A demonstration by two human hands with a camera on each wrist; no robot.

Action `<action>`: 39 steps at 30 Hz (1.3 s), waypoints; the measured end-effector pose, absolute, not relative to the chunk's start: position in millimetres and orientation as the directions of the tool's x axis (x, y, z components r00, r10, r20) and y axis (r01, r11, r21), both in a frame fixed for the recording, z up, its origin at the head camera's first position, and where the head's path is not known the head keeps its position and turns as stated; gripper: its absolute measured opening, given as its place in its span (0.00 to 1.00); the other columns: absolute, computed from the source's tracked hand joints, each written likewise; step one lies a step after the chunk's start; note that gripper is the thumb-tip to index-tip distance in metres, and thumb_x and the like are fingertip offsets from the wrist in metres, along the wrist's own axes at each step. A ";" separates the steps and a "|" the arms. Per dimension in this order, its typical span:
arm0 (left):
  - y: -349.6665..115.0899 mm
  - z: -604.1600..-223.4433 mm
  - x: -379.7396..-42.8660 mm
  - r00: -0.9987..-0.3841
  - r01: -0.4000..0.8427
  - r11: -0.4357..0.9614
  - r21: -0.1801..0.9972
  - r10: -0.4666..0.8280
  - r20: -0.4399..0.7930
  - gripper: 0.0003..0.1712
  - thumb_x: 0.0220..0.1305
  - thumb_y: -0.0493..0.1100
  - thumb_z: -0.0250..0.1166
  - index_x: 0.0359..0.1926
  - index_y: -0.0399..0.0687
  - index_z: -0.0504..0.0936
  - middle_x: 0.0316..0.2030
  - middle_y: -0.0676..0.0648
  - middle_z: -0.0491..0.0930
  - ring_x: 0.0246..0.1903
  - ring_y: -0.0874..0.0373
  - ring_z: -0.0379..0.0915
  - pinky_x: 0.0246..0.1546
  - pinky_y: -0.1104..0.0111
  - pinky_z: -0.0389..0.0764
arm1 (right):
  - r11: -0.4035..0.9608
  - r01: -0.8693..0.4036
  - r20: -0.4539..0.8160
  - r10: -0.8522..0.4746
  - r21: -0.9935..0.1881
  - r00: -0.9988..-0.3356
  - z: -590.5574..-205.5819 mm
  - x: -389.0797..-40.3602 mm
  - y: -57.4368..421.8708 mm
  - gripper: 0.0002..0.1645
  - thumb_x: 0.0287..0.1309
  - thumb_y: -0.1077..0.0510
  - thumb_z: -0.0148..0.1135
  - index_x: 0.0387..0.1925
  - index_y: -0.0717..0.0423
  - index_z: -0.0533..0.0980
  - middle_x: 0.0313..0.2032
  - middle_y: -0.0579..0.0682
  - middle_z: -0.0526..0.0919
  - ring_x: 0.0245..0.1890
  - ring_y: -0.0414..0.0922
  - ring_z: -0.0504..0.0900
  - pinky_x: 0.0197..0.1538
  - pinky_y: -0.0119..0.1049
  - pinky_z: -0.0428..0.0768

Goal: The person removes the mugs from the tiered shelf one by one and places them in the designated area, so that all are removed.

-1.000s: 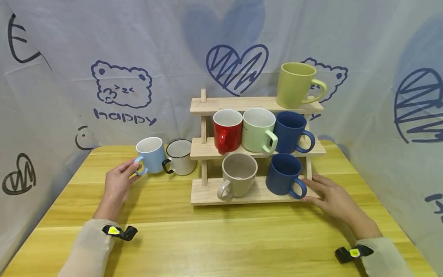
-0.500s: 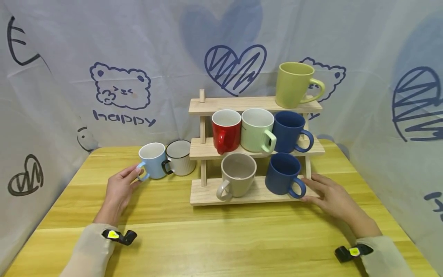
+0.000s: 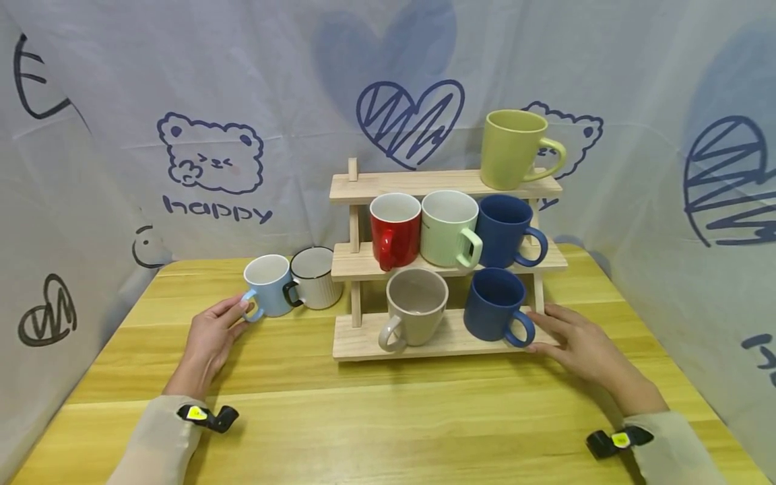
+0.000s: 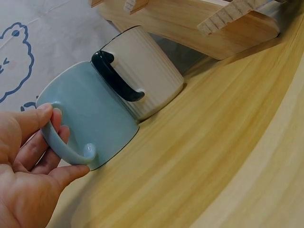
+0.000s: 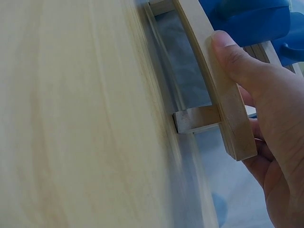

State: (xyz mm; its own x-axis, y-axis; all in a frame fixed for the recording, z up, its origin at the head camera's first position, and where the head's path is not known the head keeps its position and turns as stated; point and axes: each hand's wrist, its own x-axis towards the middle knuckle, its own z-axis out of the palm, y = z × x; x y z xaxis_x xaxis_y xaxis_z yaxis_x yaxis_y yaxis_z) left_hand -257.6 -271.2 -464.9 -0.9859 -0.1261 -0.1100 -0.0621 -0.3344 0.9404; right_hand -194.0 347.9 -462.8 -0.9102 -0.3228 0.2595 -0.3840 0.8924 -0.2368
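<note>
On the table [image 3: 388,417], left of the wooden rack [image 3: 372,347], the light blue mug [image 3: 275,294] had just shifted a bit nearer, right beside the white mug [image 3: 321,289], so those two basically paired up. The left hand [image 3: 209,333] had curled fingers pinching its handle [image 4: 66,153]; the right hand [image 3: 582,347] gripped the rack's lower end.

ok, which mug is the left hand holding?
The light blue mug: the left hand grips its handle. The white mug beside it, black-handled, is not held.
</note>
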 end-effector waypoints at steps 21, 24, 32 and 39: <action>-269.1 -470.6 -265.4 -0.996 0.007 -0.258 0.966 -0.091 -0.018 0.16 0.65 0.43 0.65 0.53 0.47 0.84 0.44 0.54 0.82 0.48 0.64 0.76 0.51 0.71 0.79 | 0.895 -0.384 0.283 -0.316 -0.229 -0.906 -460.3 -195.2 351.3 0.39 0.54 0.36 0.68 0.64 0.49 0.74 0.62 0.66 0.71 0.60 0.68 0.69 0.55 0.67 0.70; -268.3 -471.4 -266.9 -0.995 0.012 -0.235 0.972 -0.096 -0.011 0.17 0.65 0.44 0.65 0.54 0.47 0.83 0.46 0.53 0.81 0.49 0.63 0.76 0.51 0.71 0.78 | 0.894 -0.387 0.286 -0.319 -0.227 -0.904 -461.6 -195.0 352.4 0.39 0.54 0.36 0.68 0.64 0.49 0.74 0.63 0.66 0.71 0.60 0.67 0.70 0.55 0.66 0.71; -270.5 -467.5 -266.0 -0.986 -0.020 -0.080 0.997 -0.164 -0.033 0.35 0.63 0.52 0.67 0.66 0.40 0.72 0.50 0.57 0.77 0.52 0.65 0.73 0.50 0.77 0.76 | 0.878 -0.411 0.291 -0.338 -0.245 -0.895 -462.6 -195.3 351.6 0.38 0.55 0.38 0.68 0.63 0.50 0.75 0.63 0.65 0.71 0.60 0.67 0.70 0.55 0.66 0.72; -273.0 -456.2 -261.7 -0.976 0.053 0.022 0.998 -0.212 0.056 0.34 0.67 0.55 0.63 0.63 0.32 0.74 0.50 0.54 0.80 0.51 0.64 0.73 0.53 0.77 0.75 | 0.881 -0.400 0.273 -0.332 -0.252 -0.903 -463.4 -194.6 349.5 0.38 0.56 0.38 0.68 0.63 0.50 0.75 0.63 0.65 0.70 0.60 0.66 0.69 0.56 0.65 0.71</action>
State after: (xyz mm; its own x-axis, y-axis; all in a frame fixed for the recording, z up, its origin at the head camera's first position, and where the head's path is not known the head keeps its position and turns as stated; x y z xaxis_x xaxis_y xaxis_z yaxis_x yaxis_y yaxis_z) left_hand -261.7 -273.0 -456.2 -0.9756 -0.2120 0.0561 0.0526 0.0222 0.9984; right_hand -194.6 349.5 -463.4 -0.9029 -0.3317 0.2734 -0.4001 0.8811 -0.2523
